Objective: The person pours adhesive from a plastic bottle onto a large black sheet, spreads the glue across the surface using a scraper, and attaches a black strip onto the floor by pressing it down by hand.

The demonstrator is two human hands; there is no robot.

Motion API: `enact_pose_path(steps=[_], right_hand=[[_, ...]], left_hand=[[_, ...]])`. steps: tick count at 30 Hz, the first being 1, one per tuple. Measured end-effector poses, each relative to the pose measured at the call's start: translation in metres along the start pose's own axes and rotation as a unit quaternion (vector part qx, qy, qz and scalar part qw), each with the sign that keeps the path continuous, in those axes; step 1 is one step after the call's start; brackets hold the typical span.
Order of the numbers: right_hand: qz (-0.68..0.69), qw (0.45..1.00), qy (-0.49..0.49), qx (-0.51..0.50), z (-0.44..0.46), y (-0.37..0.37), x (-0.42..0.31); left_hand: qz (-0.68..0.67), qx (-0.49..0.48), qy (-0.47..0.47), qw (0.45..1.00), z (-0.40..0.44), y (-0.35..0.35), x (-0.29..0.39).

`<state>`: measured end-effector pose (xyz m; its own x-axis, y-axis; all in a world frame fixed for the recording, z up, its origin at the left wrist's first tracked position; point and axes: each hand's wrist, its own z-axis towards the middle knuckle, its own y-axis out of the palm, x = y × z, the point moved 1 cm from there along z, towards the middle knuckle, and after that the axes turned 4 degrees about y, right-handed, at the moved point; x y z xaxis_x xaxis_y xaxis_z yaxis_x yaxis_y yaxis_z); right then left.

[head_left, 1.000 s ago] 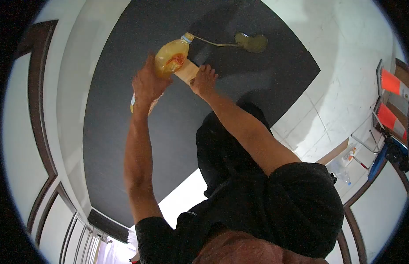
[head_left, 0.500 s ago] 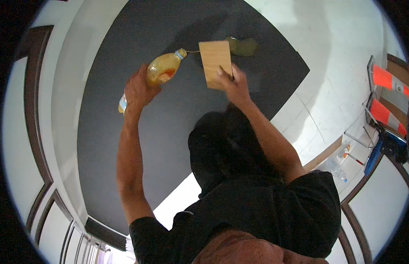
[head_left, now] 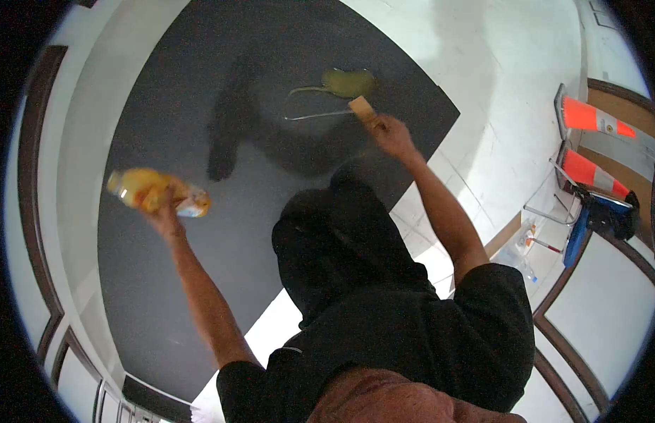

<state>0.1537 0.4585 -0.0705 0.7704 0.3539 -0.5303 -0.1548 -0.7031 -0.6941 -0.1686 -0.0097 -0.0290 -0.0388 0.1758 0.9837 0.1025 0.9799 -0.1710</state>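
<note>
At the left, my left hand (head_left: pixel 165 210) is closed around a plastic bottle (head_left: pixel 140 187) of yellow liquid. The bottle lies nearly sideways, its neck toward the left, slightly blurred. My right hand (head_left: pixel 392 135) grips a small, flat, light wood-coloured board (head_left: pixel 362 108), now turned so that only a narrow part shows. Just beyond the board, a yellowish puddle (head_left: pixel 348 83) lies on the dark table (head_left: pixel 236 233). Thin wet trails run left from the puddle and from near the board's end, close to each other on the surface.
Two orange and white traffic cones (head_left: pixel 588 114) lie at the right, near a metal-framed item with blue and black parts (head_left: pixel 601 218). Clear plastic bottles (head_left: pixel 519 259) are on the floor below them. A white wall with dark trim (head_left: pixel 30 197) borders the left.
My left hand has carried the bottle left and down, away from the puddle; its neck now faces left. The board in my right hand has turned and shifted lower, and wet trails now show.
</note>
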Motion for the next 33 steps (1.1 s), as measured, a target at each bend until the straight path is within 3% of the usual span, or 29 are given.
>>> enact_pose_path(steps=[2,4,6,8,11,12,13,16,19,22,25,26,28,31,33], right_hand=[[-0.181,0.969,-0.068,0.156,0.032,-0.012,0.042],[-0.223,0.968,-0.036,0.106,0.046,-0.051,0.021],[-0.228,0.965,-0.056,0.12,0.071,-0.069,0.014],[-0.232,0.961,-0.079,0.129,0.104,-0.077,0.013],[-0.305,0.939,-0.115,0.113,0.153,-0.068,0.005],[-0.307,0.93,-0.17,0.109,0.167,-0.064,0.002],[-0.307,0.919,-0.223,0.104,0.174,-0.059,0.001],[-0.422,0.869,-0.255,0.041,0.184,-0.042,0.012],[-0.474,0.842,-0.255,0.04,0.144,-0.034,0.06],[-0.475,0.846,-0.244,-0.005,0.098,-0.05,0.123],[-0.464,0.873,-0.148,-0.02,0.071,-0.079,0.132],[-0.464,0.874,-0.142,-0.022,0.07,-0.086,0.136],[-0.387,0.905,-0.129,0.119,0.075,-0.1,0.148],[-0.325,0.94,-0.051,0.095,0.067,-0.071,0.19],[-0.363,0.926,-0.045,0.093,0.033,-0.054,0.178]], left_hand=[[-0.025,0.076,-0.013,0.997,-0.006,-0.04,-0.023],[-0.069,0.134,-0.01,0.989,-0.019,-0.083,-0.045],[-0.096,0.156,-0.02,0.983,-0.035,-0.101,-0.055],[-0.003,0.304,0.007,0.953,-0.056,-0.1,-0.052],[0.028,0.272,0.052,0.961,-0.075,-0.11,-0.077],[0.029,0.272,0.047,0.961,-0.076,-0.115,-0.082],[0.013,0.264,0.028,0.964,-0.076,-0.121,-0.086],[-0.015,0.26,-0.014,0.965,-0.076,-0.12,-0.09],[0.002,0.264,-0.084,0.961,-0.074,-0.12,-0.086],[0.018,0.163,-0.125,0.979,-0.077,-0.141,-0.126],[0.095,0.213,-0.137,0.963,-0.101,-0.103,-0.131],[0.098,0.228,-0.183,0.951,-0.109,-0.087,-0.133],[0.106,0.257,-0.272,0.921,-0.121,-0.048,-0.133],[0.138,0.275,-0.339,0.889,-0.149,-0.001,-0.16],[0.161,0.262,-0.324,0.895,-0.162,0.039,-0.174]])
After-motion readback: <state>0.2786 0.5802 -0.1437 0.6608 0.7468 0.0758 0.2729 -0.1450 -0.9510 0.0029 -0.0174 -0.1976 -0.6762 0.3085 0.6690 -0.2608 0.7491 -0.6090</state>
